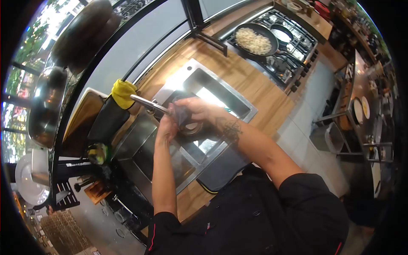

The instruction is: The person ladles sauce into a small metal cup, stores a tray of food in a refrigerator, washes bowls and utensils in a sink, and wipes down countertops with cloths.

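Both hands meet over the double steel sink (247, 114), just below the end of the faucet (148, 103). Between them is a small, dark grey, blurred thing (182, 114) whose kind I cannot make out. My left hand (167, 126) is closed at its left side, close to the faucet's mouth. My right hand (196, 109) is curled against it from the right, and its fingertips are partly hidden. Beneath the hands, a round shape with a pale middle (192, 126) shows in part in the sink.
A yellow cloth (123, 93) hangs left of the faucet. A dark mat (225, 170) lies on the wooden counter's near edge. Farther right, a pan of pale chopped food (255, 39) and a smaller pan (281, 34) sit on the gas stove (278, 66). Steel bowls (47, 106) stand on the left rack.
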{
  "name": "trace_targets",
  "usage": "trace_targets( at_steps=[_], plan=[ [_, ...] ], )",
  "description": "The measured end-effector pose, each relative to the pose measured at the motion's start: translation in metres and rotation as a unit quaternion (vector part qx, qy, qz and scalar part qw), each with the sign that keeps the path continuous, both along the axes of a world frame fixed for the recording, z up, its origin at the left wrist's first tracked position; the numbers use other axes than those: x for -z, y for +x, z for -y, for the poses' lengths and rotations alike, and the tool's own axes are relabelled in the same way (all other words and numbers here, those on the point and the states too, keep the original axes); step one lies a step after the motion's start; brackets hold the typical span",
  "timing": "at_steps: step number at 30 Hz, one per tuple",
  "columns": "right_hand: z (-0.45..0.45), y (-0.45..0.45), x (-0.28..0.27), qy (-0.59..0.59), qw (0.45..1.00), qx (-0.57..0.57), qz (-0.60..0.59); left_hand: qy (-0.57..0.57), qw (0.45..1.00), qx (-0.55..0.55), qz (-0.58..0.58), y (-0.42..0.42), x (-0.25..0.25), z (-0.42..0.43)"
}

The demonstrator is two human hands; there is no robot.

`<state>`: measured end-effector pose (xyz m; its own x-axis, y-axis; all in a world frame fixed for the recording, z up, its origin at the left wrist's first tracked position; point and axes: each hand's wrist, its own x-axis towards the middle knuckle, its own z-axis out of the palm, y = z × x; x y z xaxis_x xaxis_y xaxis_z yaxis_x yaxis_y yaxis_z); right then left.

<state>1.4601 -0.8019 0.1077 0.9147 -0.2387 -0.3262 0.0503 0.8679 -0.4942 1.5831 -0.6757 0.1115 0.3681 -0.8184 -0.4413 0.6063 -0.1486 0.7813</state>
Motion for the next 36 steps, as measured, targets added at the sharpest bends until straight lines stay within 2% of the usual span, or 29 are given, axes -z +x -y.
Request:
trace_targets(
  at_steps=[1, 3, 4, 6, 7, 10, 11, 12, 14, 15, 16, 18, 20, 21, 22, 24, 25, 26, 27, 28, 30, 31, 32, 33, 34, 36],
  plan=[
    [0.010, 0.000, 0.000, -0.172, 0.985, -0.005, -0.021, 0.003, 1.000, -0.006, 0.003, 0.007, 0.003, -0.004],
    [0.016, -0.011, -0.018, -0.206, 0.969, -0.031, -0.129, 0.008, 0.994, 0.051, 0.091, 0.016, 0.012, -0.020],
    [0.018, -0.020, -0.045, -0.405, 0.890, -0.083, -0.191, 0.012, 0.995, 0.046, 0.091, 0.017, 0.003, -0.024],
    [0.021, -0.019, -0.037, -0.449, 0.870, -0.104, -0.174, 0.097, 0.955, 0.127, 0.248, 0.018, -0.022, -0.023],
    [0.021, -0.021, -0.037, -0.450, 0.870, -0.108, -0.173, 0.124, 0.913, 0.149, 0.359, 0.022, -0.018, -0.022],
    [0.019, -0.021, -0.040, -0.471, 0.864, -0.086, -0.158, 0.150, 0.886, 0.157, 0.411, 0.035, -0.022, -0.016],
    [0.019, -0.019, -0.042, -0.493, 0.852, -0.065, -0.162, 0.135, 0.928, 0.109, 0.330, 0.037, -0.023, -0.013],
    [0.021, -0.017, -0.040, -0.515, 0.840, -0.043, -0.168, 0.137, 0.926, 0.109, 0.333, 0.038, -0.030, -0.014],
    [0.019, -0.008, -0.023, -0.518, 0.845, -0.015, -0.129, 0.016, 0.995, 0.063, 0.076, 0.033, -0.042, -0.023],
    [0.015, -0.006, -0.019, -0.539, 0.834, 0.022, -0.114, 0.017, 0.991, 0.111, 0.078, 0.025, -0.048, -0.025],
    [0.013, -0.004, -0.015, -0.559, 0.821, 0.057, -0.097, 0.019, 0.990, 0.113, 0.078, 0.025, -0.039, -0.025],
    [0.012, -0.007, -0.018, -0.581, 0.807, 0.035, -0.104, 0.131, 0.956, 0.101, 0.241, 0.031, -0.014, -0.020],
    [0.004, -0.017, -0.050, -0.681, 0.712, 0.088, -0.150, 0.138, 0.947, 0.086, 0.275, 0.031, -0.020, -0.016],
    [0.001, -0.019, -0.056, -0.687, 0.701, 0.125, -0.144, 0.153, 0.945, 0.086, 0.277, 0.024, -0.041, -0.014],
    [0.002, -0.015, -0.049, -0.686, 0.702, 0.126, -0.145, 0.167, 0.942, 0.086, 0.279, 0.020, -0.052, -0.012],
    [0.004, -0.003, -0.039, -0.605, 0.769, 0.105, -0.178, 0.180, 0.943, 0.102, 0.260, 0.022, -0.045, -0.007],
    [-0.005, -0.003, -0.037, -0.443, 0.877, 0.108, -0.148, 0.152, 0.972, 0.082, 0.157, 0.017, -0.046, -0.005],
    [-0.003, 0.004, -0.019, -0.441, 0.878, 0.111, -0.147, 0.121, 0.989, 0.062, 0.053, 0.011, -0.046, -0.002],
    [-0.003, 0.008, -0.015, -0.504, 0.857, 0.079, -0.077, 0.082, 0.990, 0.071, 0.087, 0.003, -0.047, 0.000],
    [0.001, 0.004, -0.008, -0.575, 0.814, 0.042, -0.075, 0.084, 0.989, 0.077, 0.091, 0.002, -0.048, -0.002],
    [0.005, -0.010, -0.012, -0.706, 0.706, -0.014, -0.063, 0.044, 0.969, 0.122, 0.210, -0.004, -0.046, -0.010],
    [0.005, -0.012, -0.017, -0.484, 0.870, 0.023, -0.094, 0.030, 0.949, 0.112, 0.293, -0.004, -0.039, -0.013],
    [0.008, -0.013, -0.022, -0.225, 0.966, 0.059, -0.116, 0.030, 0.949, 0.114, 0.294, 0.002, -0.037, -0.014],
    [0.016, -0.015, -0.010, -0.326, 0.932, 0.077, -0.137, 0.108, 0.937, 0.130, 0.307, 0.010, -0.041, -0.015],
    [0.025, -0.019, -0.006, -0.325, 0.932, 0.079, -0.138, 0.185, 0.918, 0.146, 0.318, 0.013, -0.043, -0.014],
    [0.034, -0.030, 0.004, -0.454, 0.838, 0.219, -0.209, 0.160, 0.935, 0.105, 0.298, 0.013, -0.046, -0.017]
  ],
)
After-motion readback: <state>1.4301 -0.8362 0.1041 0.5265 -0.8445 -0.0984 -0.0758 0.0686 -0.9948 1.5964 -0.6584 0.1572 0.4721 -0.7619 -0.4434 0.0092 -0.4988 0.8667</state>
